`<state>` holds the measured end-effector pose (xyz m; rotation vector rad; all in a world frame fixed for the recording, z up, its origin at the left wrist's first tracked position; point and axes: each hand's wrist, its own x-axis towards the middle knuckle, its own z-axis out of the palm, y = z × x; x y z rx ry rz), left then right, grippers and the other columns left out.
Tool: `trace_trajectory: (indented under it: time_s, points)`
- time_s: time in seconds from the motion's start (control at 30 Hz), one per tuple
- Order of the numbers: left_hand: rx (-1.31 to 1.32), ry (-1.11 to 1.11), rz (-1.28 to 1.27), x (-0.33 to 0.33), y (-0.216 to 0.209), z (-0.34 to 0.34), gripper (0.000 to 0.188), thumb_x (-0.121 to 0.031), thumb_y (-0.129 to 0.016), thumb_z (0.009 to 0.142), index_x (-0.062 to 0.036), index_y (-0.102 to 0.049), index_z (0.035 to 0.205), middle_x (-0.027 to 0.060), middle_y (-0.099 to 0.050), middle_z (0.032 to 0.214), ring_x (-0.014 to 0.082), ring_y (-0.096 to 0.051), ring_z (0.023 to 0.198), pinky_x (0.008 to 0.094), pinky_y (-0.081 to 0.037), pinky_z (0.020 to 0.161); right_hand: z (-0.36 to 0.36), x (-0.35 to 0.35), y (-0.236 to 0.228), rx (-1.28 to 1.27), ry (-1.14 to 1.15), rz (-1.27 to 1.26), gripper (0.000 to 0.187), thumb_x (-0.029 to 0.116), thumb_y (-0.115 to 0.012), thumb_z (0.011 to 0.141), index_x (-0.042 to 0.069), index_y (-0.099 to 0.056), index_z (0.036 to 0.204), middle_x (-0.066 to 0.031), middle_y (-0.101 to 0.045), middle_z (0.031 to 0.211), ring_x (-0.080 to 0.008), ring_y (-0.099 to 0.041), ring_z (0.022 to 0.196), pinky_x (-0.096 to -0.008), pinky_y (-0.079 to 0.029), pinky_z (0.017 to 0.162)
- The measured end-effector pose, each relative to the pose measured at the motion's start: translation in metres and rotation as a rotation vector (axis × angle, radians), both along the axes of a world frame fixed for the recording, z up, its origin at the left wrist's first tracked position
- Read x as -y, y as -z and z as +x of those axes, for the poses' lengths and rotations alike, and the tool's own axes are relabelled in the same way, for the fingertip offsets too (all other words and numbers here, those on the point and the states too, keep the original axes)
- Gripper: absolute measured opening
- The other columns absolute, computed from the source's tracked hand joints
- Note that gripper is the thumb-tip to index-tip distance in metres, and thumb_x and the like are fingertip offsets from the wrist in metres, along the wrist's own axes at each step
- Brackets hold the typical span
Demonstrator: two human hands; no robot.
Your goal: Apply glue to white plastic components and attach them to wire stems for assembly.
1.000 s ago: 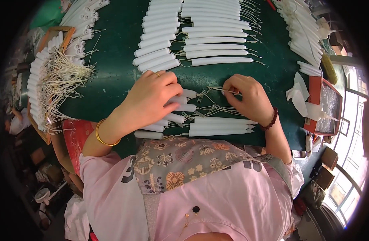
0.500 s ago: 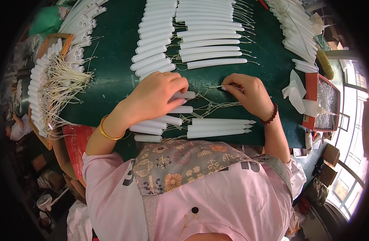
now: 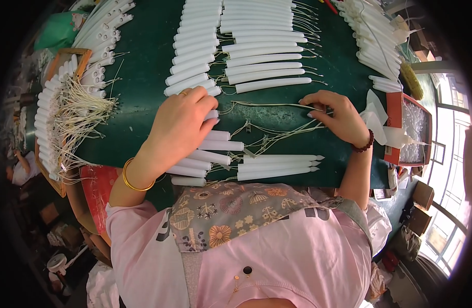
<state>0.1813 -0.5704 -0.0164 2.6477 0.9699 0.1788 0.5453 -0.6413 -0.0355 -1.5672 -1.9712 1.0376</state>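
My left hand [image 3: 182, 123] is closed around a short white tube [image 3: 214, 114], mostly hidden under the fingers. Thin pale wires [image 3: 272, 104] run from near that tube to my right hand [image 3: 341, 117], which pinches their far end between thumb and fingertips. Below them, more loose wires [image 3: 284, 137] spread from small metal clips toward the right hand. Several short white tubes [image 3: 220, 146] lie beside and below my left hand. Closer to me, a few long white taper sticks with flame-shaped tips [image 3: 279, 168] lie side by side.
Beyond my hands, rows of short tubes [image 3: 195, 43] and long white sticks [image 3: 266, 56] lie wired in pairs on the green table [image 3: 138, 102]. A wooden tray of wired tubes [image 3: 52, 120] stands left, a red box with clear plastic pieces [image 3: 396, 126] right. White sticks are piled at both far sides.
My left hand has moved left with the tube, and my right hand has moved right. The wires between them are now drawn out long and nearly straight.
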Motion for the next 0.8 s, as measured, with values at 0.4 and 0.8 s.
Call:
trace_trajectory:
  time_s: [0.4,0.8]
  points:
    - [0.345,0.17,-0.233,-0.035,0.032,0.106,0.012,-0.011,-0.076,0.086,-0.002,-0.078,0.094,0.0155,-0.073,0.087,0.035,-0.07,0.082,0.0404,-0.056,0.075,-0.001,0.003,-0.005,-0.07,0.174,0.212,0.017,0.001,-0.075,0.091,0.003,-0.077,0.108,-0.0077,-0.073,0.098,-0.0166,-0.068,0.084,-0.0284,-0.054,0.074]
    - [0.441,-0.018,-0.456,-0.032,0.012,0.108,0.012,-0.006,-0.076,0.087,0.0032,-0.077,0.095,0.0084,-0.074,0.078,0.0119,-0.059,0.063,0.0267,-0.048,0.061,0.056,-0.014,-0.012,-0.362,0.227,-0.102,0.027,0.009,-0.074,0.097,-0.001,-0.073,0.122,-0.007,-0.076,0.102,-0.0091,-0.07,0.088,-0.0236,-0.058,0.079]
